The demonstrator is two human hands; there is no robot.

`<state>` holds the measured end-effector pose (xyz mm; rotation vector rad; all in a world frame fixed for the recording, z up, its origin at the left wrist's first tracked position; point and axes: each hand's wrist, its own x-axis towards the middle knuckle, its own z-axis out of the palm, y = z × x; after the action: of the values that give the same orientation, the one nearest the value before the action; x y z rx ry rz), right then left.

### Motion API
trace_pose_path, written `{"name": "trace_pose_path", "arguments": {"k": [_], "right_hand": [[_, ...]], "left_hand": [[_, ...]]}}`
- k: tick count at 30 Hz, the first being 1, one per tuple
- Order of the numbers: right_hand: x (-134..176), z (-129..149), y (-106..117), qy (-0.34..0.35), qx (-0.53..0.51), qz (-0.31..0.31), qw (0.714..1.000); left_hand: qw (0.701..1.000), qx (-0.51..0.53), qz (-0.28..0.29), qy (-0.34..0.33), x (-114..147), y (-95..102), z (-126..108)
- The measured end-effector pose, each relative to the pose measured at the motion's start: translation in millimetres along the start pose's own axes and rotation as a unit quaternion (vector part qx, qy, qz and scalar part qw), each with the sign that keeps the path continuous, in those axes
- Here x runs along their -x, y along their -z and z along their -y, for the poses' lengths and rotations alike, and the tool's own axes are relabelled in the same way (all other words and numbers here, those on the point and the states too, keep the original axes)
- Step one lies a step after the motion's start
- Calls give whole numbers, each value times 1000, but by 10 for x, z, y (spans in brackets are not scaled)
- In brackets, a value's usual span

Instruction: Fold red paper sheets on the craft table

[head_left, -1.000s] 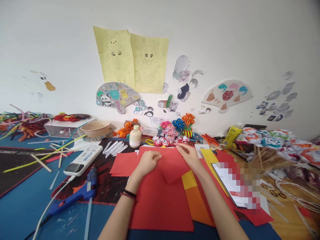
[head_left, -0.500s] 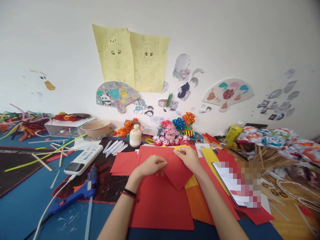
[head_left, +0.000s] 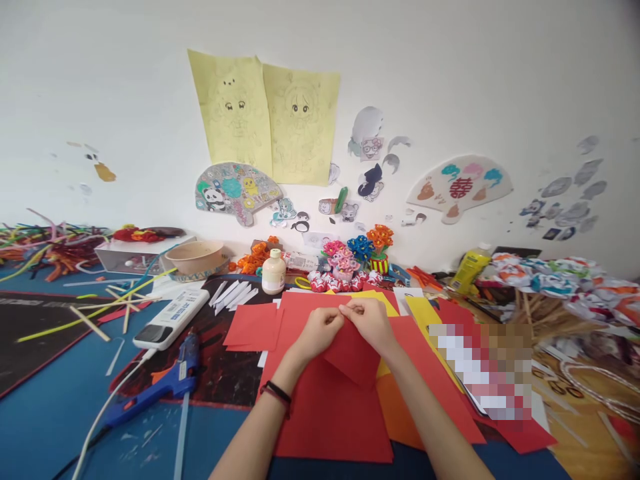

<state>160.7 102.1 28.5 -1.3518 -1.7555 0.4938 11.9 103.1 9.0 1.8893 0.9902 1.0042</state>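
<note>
Between my hands is a small piece of red paper [head_left: 356, 363], tilted, with its lower corner hanging over a larger red sheet [head_left: 330, 427]. My left hand [head_left: 320, 333] is closed, its curled fingers at the piece's left edge. My right hand [head_left: 371, 325] pinches the top of the piece, thumb and fingertips together, close to the left fingertips. Much of the paper's upper part is hidden behind my fingers. Small red paper squares [head_left: 253, 327] lie to the left of the large sheet.
A blue glue gun [head_left: 183, 377] and a white power strip [head_left: 173, 320] with a cable lie at left. Behind the paper stand a cream bottle [head_left: 273, 275] and pipe-cleaner flowers [head_left: 360, 248]. Yellow sheets and a phone, partly pixelated, lie at right near a yellow bottle [head_left: 470, 270].
My right hand has moved left, bringing its fingertips up against the left hand's at the top of the red paper. The view has shifted slightly.
</note>
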Motion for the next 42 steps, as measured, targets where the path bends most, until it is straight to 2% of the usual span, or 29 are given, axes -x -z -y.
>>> {"name": "trace_pose_path", "arguments": {"k": [10, 15, 24, 30, 32, 35, 38, 40, 42], "right_hand": [[-12, -89, -34, 5, 13, -49, 999], [-39, -169, 33, -5, 15, -75, 997], [-66, -257, 239, -37, 15, -167, 985], [-63, -296, 283, -41, 8, -199, 979], [-79, -361, 319, -60, -9, -232, 971], [-107, -449, 359, -96, -102, -273, 952], [-125, -478, 331, -111, -188, -268, 938], [-128, -466, 271, -119, -209, -266, 934], [-128, -439, 193, -128, -224, -269, 928]], "left_hand": [[1000, -29, 0, 12, -7, -27, 3], [998, -65, 19, 8, 19, -48, 2], [993, -115, 36, -13, 70, -32, -127], [988, -144, 48, 10, 83, 49, -127], [989, -141, 42, 17, 81, 73, -95], [992, -124, 19, 15, 53, 81, -32], [999, -32, -17, 23, 14, 58, 11], [999, 29, -26, 21, 1, 38, 10], [999, 22, -28, -1, -1, 25, -11]]}}
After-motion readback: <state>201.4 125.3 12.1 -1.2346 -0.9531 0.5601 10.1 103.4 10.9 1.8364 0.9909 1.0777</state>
